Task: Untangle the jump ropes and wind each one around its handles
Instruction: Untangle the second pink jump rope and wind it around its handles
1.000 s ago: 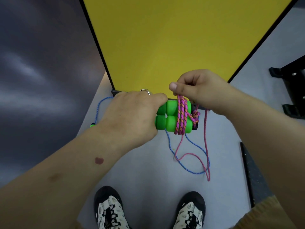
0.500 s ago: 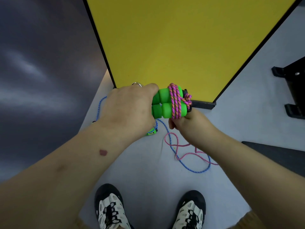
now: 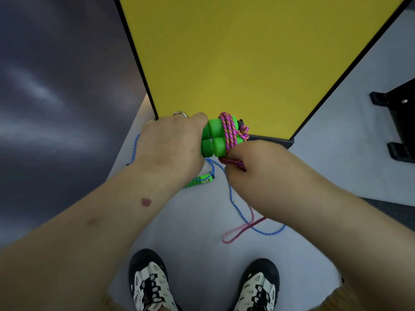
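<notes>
Nearest the camera, two black-and-white shoes stand on the pale grey floor. Just beyond them, a loose pink loop of the pink rope lies on the floor, crossing the blue rope, which runs from under the right forearm up toward the left wrist and on to the left of it.

A second pair of green handles lies on the floor beneath the left wrist, partly hidden by it, with the blue rope touching its end.

Above the floor, the right hand sits just below and to the right of the held handles. Its fingers are curled and grip a bundle of pink rope strands at the underside of the handles.

The left hand wraps around the left end of the two green foam handles, fingers closed on them; a ring shows on one finger. The handles are held side by side, horizontal, between both hands. Several turns of pink rope wind around their right portion, with a knot of rope at the right end.

Farthest back, a yellow panel with a black edge stands upright. A black bracket sits on the floor at far right.
</notes>
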A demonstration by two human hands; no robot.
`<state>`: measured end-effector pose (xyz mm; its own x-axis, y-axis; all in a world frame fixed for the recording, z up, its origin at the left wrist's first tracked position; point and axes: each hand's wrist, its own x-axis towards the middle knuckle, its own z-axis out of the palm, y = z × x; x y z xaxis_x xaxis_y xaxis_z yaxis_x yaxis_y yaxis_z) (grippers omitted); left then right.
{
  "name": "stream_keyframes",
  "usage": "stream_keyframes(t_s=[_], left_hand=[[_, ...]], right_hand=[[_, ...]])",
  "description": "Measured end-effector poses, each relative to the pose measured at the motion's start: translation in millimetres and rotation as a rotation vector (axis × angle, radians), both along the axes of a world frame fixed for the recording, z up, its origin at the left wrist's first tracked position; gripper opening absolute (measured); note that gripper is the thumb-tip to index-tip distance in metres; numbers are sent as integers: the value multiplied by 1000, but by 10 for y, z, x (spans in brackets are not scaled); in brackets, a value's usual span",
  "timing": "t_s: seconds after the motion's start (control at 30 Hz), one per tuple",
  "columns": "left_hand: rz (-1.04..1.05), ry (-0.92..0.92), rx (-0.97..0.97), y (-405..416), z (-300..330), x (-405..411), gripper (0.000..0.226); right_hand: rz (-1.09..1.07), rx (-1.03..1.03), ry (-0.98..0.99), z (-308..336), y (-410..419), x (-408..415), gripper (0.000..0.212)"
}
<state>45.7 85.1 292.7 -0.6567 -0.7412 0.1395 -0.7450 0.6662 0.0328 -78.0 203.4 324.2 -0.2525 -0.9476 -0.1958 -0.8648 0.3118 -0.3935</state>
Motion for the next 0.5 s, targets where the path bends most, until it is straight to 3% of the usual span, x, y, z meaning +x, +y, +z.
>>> stream_keyframes(t_s=[0.07,0.23,0.37,0.5], left_hand=[[2,-6,3,-6,11,0,35],[-25,-19,12,27,9,-5,28],[-83,-12,11,59,15,-19,28],[-137,-20,-9,54,27,-16,31]], right_hand=[[-14,31,-74,127,-51,-57,18],[-134,-18,-488,291,-187,-174,13],[-152,-64,-528,253,-334,-353,15],[-106,-63,-576,275,-425,-522,2]])
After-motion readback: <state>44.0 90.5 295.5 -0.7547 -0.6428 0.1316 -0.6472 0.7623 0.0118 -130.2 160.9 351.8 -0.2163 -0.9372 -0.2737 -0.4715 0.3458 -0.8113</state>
